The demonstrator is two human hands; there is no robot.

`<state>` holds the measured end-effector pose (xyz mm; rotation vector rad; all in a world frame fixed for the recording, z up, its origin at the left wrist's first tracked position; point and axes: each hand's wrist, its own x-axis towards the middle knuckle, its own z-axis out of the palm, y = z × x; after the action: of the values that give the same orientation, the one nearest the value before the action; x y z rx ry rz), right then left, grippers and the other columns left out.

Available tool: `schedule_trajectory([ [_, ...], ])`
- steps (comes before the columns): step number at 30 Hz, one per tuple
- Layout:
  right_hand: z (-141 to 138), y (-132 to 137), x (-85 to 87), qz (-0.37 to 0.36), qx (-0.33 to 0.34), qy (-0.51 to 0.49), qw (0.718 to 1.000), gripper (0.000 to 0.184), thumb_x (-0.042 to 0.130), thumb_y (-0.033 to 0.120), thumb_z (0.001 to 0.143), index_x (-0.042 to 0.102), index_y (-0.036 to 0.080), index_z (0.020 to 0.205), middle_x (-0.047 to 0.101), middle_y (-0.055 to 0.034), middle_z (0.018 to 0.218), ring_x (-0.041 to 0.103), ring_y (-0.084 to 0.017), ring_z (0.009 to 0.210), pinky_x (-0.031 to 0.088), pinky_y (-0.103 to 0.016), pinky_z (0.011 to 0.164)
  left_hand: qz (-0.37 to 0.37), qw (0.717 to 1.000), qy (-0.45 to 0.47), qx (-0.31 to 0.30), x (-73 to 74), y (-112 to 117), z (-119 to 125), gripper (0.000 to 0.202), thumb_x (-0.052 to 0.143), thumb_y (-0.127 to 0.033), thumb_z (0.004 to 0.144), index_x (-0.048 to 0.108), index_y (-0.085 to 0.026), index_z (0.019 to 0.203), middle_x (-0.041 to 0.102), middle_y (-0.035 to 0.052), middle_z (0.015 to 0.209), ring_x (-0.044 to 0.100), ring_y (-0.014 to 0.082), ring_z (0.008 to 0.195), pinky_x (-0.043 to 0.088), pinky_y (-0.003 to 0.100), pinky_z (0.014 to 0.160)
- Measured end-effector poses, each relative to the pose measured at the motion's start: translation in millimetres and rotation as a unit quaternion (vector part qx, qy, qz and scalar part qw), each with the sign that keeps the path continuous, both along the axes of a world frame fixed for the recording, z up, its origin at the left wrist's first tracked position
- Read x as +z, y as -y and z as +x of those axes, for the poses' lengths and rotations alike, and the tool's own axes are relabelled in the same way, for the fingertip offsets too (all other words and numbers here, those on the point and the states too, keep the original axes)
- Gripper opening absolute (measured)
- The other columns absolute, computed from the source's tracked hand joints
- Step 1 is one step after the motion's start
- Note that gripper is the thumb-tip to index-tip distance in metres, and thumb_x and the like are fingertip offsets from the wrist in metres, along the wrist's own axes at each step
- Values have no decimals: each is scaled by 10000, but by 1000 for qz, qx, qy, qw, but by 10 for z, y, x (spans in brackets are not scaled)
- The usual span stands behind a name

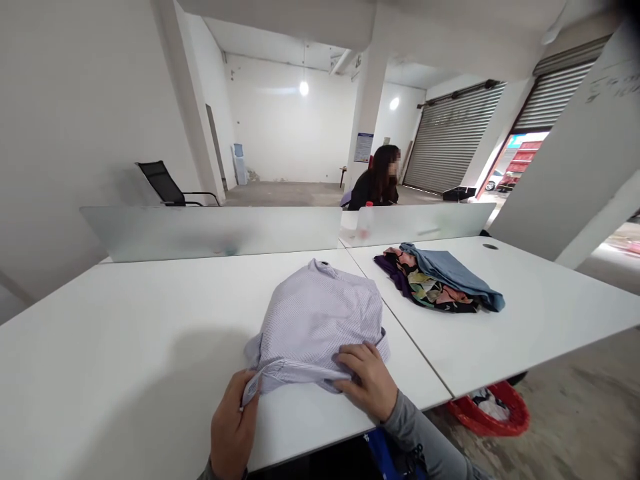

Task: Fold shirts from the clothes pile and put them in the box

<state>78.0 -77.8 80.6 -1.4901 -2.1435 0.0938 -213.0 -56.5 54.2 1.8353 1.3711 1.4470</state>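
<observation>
A pale striped shirt (320,307) lies partly folded on the white table in front of me, its collar end pointing away. At its near left corner, my left hand (233,421) pinches a bit of the fabric between thumb and fingers. My right hand (370,381) is at the near right edge, fingers bent over the cloth and thumb at the lower edge, gripping it. Folds hide the shirt's underside.
Folded clothes (440,277), blue denim over a floral piece, lie at the right on the white table (125,347). A frosted divider (220,230) runs along the back, with a person (377,180) beyond. A red-lined bin (493,408) stands below at right.
</observation>
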Motion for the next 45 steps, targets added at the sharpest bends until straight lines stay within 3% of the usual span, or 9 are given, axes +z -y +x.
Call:
schedule_trajectory([
  [4,144,13,23,-17,63,47,997,599,676,488,790,535,238,1315,613,-113,1257,501,-289,1208,105,-587,1125,19,996,18,83,-16,-9,-83,252,464,-398,931,616,-218,1022,601,52,1123,597,188,1018,518,300,891],
  [9,260,-82,8,49,8,120,991,480,532,112,805,559,195,1277,620,-115,1235,507,-269,1187,71,-579,1137,69,994,-12,79,60,-12,-223,241,495,-337,918,624,-218,1084,551,82,1271,570,230,1123,529,360,912],
  [16,170,-206,167,64,-64,119,989,399,441,21,714,648,147,1030,662,-112,964,570,-242,917,405,-410,884,182,928,-324,-15,259,92,-85,480,546,-343,884,489,-192,1337,535,110,1364,352,335,1370,323,518,1106],
  [19,-144,-173,389,46,-35,89,994,466,421,9,614,631,161,1001,658,-83,889,575,-221,837,399,-326,724,219,882,-413,-58,288,155,150,604,593,-431,859,454,-172,1387,494,119,1425,319,368,1388,169,567,1157],
  [22,-440,-124,608,51,18,62,997,484,428,24,580,611,190,996,657,-57,888,576,-209,830,374,-305,706,229,888,-398,-33,242,85,288,365,510,-293,922,566,-162,1258,614,123,1283,437,336,1321,174,574,1147],
  [29,-451,-214,614,41,23,-1,999,369,440,18,645,626,187,915,635,-44,857,574,-182,755,377,-276,669,113,978,-174,17,378,-131,-9,289,321,-258,995,579,-197,879,698,37,875,670,149,818,526,259,728],
  [35,-366,-475,753,-54,22,-177,982,132,523,140,735,639,175,790,640,8,710,575,-146,685,414,-247,655,174,907,-361,-131,431,-39,128,475,610,-394,852,519,-152,1251,548,136,1348,424,333,1314,322,519,1092],
  [40,-350,-1084,967,-132,28,-231,963,43,584,162,665,625,162,680,586,29,628,522,-113,628,403,-223,601,12,945,-323,-57,271,-281,173,216,394,-197,930,605,-156,961,673,90,936,620,236,923,459,381,844],
  [45,-307,-1564,887,-303,6,-357,883,254,737,319,629,633,140,776,616,-4,685,556,-116,632,453,-234,583,-145,976,-161,8,267,-621,-7,256,369,-277,919,544,-189,755,609,30,745,575,180,729,417,292,666],
])
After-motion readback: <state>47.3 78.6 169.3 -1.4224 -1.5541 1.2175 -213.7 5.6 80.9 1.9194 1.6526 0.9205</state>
